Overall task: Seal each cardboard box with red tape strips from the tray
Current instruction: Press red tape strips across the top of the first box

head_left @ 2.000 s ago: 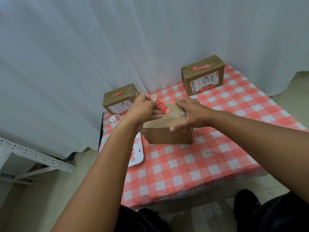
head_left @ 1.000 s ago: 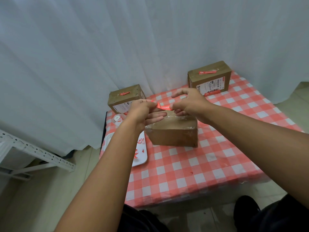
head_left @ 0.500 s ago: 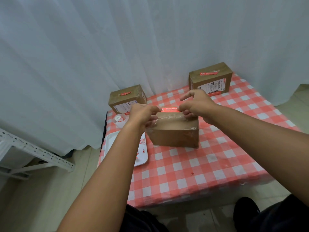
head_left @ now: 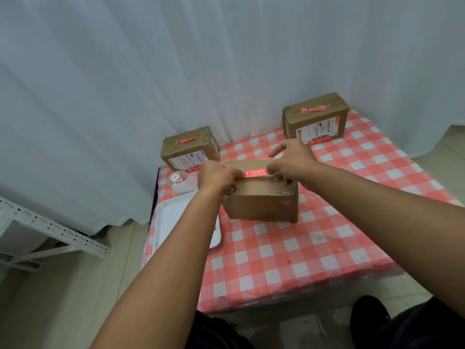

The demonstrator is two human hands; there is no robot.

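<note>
A plain cardboard box (head_left: pixel 261 204) stands in the middle of the checked table. A red tape strip (head_left: pixel 255 173) stretches flat across its top. My left hand (head_left: pixel 217 176) pinches the strip's left end and my right hand (head_left: pixel 292 159) pinches its right end, index finger raised. Whether the strip touches the box top I cannot tell. A white tray (head_left: pixel 171 217) lies left of the box, partly hidden by my left forearm. Two other boxes carry red strips on top: one at the back left (head_left: pixel 188 149), one at the back right (head_left: pixel 315 118).
A small clear cup with a tape roll (head_left: pixel 177 181) sits behind the tray. The red-and-white checked tablecloth (head_left: pixel 314 248) covers the table, which backs onto a white curtain (head_left: pixel 176 71). A white metal rack (head_left: pixel 50 227) stands on the floor at left.
My right hand left the box and took the strip's free end. Both hands pulled the strip straight and lowered it onto or just above the box top.
</note>
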